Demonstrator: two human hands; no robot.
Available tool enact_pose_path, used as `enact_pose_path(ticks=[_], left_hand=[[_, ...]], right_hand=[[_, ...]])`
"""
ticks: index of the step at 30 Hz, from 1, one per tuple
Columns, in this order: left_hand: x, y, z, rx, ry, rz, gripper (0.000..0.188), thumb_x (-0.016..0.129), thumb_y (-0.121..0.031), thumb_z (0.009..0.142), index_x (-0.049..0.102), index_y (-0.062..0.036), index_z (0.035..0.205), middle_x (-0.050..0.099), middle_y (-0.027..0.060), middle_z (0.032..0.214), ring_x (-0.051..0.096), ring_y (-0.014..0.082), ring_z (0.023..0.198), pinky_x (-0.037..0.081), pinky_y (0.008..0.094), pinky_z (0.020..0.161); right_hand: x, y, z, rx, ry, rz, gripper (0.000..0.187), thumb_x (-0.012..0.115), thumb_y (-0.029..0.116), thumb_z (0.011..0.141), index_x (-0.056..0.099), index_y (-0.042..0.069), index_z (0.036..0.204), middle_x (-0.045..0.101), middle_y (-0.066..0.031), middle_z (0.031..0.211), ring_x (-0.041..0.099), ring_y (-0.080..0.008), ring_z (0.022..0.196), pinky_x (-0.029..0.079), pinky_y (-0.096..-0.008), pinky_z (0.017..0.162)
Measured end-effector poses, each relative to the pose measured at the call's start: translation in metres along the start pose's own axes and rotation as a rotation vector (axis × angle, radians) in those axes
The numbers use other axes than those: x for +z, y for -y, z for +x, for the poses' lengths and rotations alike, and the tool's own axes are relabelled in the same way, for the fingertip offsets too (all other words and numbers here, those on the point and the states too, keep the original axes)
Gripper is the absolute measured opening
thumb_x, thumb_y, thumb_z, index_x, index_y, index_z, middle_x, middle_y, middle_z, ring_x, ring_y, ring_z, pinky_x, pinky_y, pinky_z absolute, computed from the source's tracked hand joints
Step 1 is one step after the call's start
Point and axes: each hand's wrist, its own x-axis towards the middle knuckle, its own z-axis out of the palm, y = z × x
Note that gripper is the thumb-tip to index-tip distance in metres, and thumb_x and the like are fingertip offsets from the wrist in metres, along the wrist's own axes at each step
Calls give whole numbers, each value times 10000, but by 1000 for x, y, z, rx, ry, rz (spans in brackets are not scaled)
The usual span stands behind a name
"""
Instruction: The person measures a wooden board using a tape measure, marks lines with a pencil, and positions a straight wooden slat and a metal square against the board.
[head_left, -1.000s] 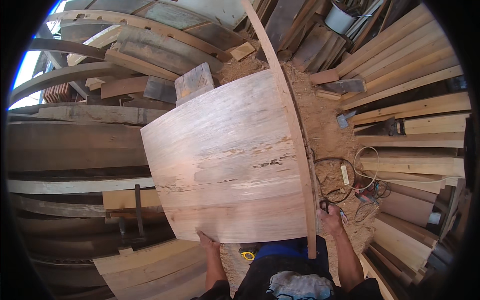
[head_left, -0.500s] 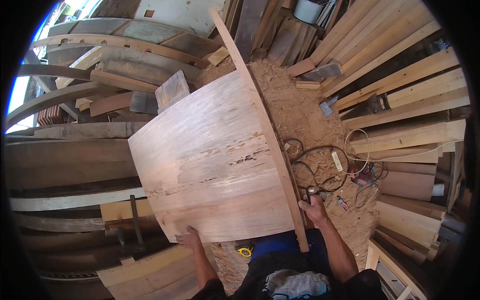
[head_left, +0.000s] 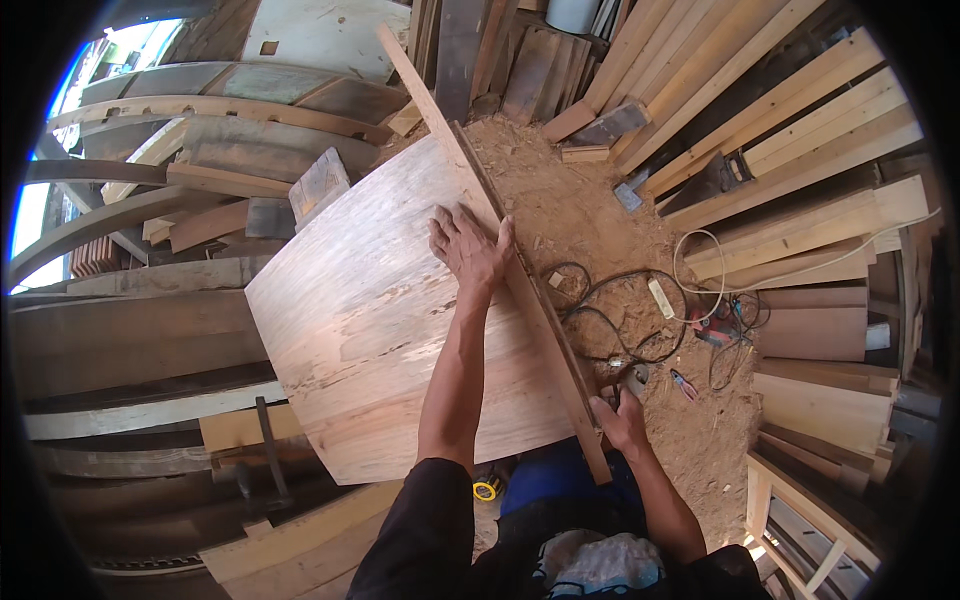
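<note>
A wide pale wooden board [head_left: 370, 300] with dark flaws in its grain lies before me. Along its right edge runs a long narrow wooden strip [head_left: 545, 335], sticking out past the board at both ends. My left hand [head_left: 468, 245] lies on the far part of the board, fingers spread flat, with the thumb at the strip. Close to the strip's near end, my right hand [head_left: 624, 422] is closed, its thumb against the strip's right side. A round grey metal part [head_left: 635, 378] shows at its fingertips; what the fingers wrap around is partly hidden.
Sawdust covers the floor at right, with a black cord [head_left: 600, 312], a white power strip [head_left: 661, 298], a red power tool [head_left: 715, 328] and pliers [head_left: 684, 386]. A yellow tape measure [head_left: 486, 488] lies near my legs. Stacked planks [head_left: 815, 330] stand at right; more timber [head_left: 140, 330] fills the left.
My left hand has left the board's near left corner and come to rest far up beside the strip. The right hand stays near the strip's near end. The view has shifted slightly.
</note>
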Motion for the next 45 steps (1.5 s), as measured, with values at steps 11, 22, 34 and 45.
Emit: enact_pose_path(ticks=[11, 22, 34, 45], left_hand=[[10, 78, -13, 125, -108, -18, 757, 643, -424, 924, 434, 32, 1491, 386, 285, 1565, 300, 403, 1490, 172, 511, 1228], [-52, 173, -52, -192, -89, 23, 823, 589, -500, 977, 380, 96, 1503, 381, 326, 1556, 333, 432, 1470, 232, 514, 1205], [-143, 185, -492, -721, 229, 113, 580, 542, -401, 981, 456, 67, 1312, 493, 269, 1263, 408, 433, 1262, 270, 536, 1098], [-171, 170, -679, -1637, 597, 6, 1085, 578, -671, 906, 237, 147, 1531, 254, 425, 1563, 227, 515, 1500, 201, 505, 1243]], right_hand=[[-23, -61, -40, -147, 30, -225, 410, 756, 297, 876, 619, -33, 1077, 576, -228, 1034, 600, -394, 983, 490, -469, 861], [-32, -8, -19, -183, 90, -275, 316, 649, 289, 943, 638, -16, 1024, 692, -250, 928, 682, -435, 920, 527, -462, 804], [-25, 21, 30, -385, 113, -332, 227, 605, 168, 962, 668, -35, 1043, 692, -242, 918, 691, -372, 878, 521, -421, 795], [-30, 23, 51, -334, 239, -393, 264, 588, 201, 970, 670, -19, 1091, 691, -124, 889, 656, -208, 831, 508, -355, 775]])
